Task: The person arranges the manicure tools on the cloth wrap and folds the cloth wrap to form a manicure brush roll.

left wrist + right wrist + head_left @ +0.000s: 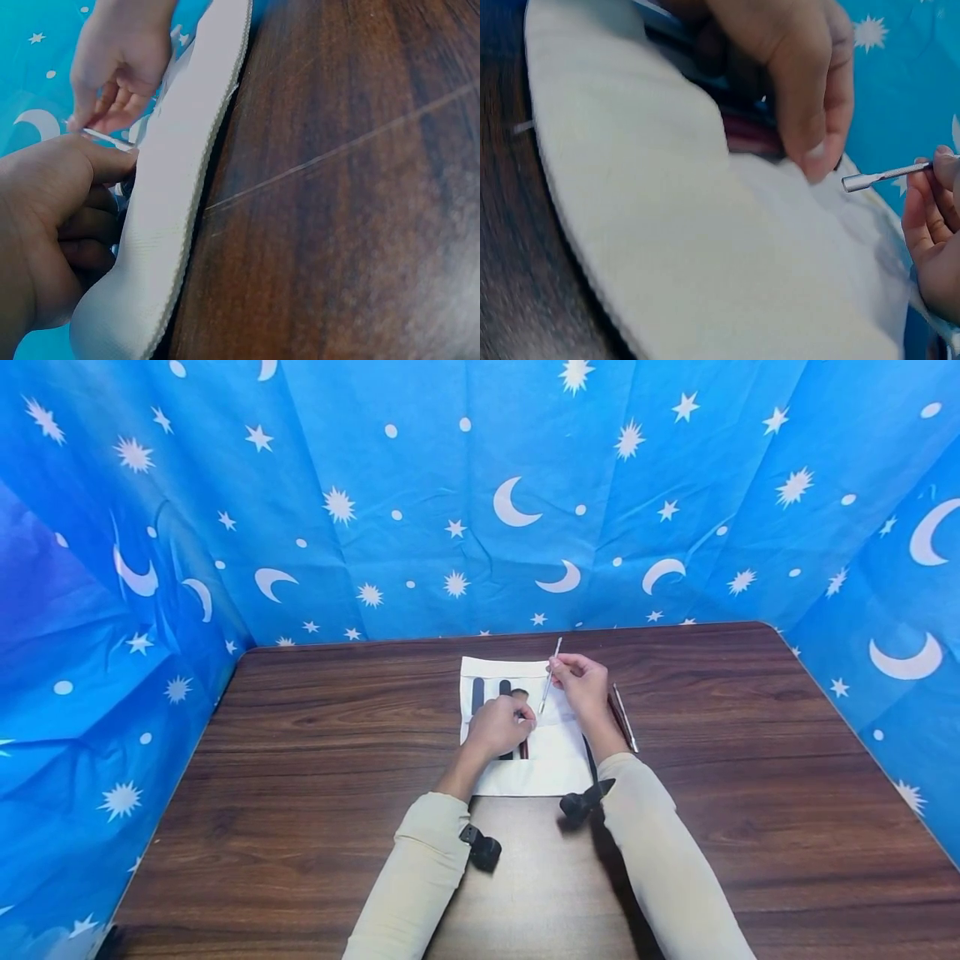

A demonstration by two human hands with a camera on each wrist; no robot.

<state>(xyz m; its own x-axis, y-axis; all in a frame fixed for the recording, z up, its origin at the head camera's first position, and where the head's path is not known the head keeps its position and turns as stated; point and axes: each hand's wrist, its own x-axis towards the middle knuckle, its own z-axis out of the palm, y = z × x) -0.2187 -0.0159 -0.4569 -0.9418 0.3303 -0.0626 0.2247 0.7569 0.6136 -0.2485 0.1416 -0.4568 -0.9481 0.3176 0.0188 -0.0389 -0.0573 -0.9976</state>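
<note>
In the head view a white fabric pouch (pixel 555 768) lies unfolded on the table. My right hand (pixel 583 683) pinches a slim metal cuticle pusher (pixel 546 693) over the pouch's right part, its scoop-shaped end (pixel 853 182) pointing down toward the pocket. My left hand (pixel 497 727) bends over the pouch's middle, thumb and index finger pinching at the pocket's edge. Left of those fingers, a grey-blue flat tool (pixel 477 689) and a black one (pixel 506 686) stand in the pocket. A brush (pixel 520 694) with tan bristles and a dark red handle sits beside them, partly covered by the hand.
To the right of the pouch, another thin metal tool (pixel 626 720) lies on the brown wooden table (pixel 750 760), close to my right forearm. A black strap (pixel 590 756) runs along the pouch's right edge. Blue star-and-moon cloth (pixel 420 468) surrounds the table's back and sides.
</note>
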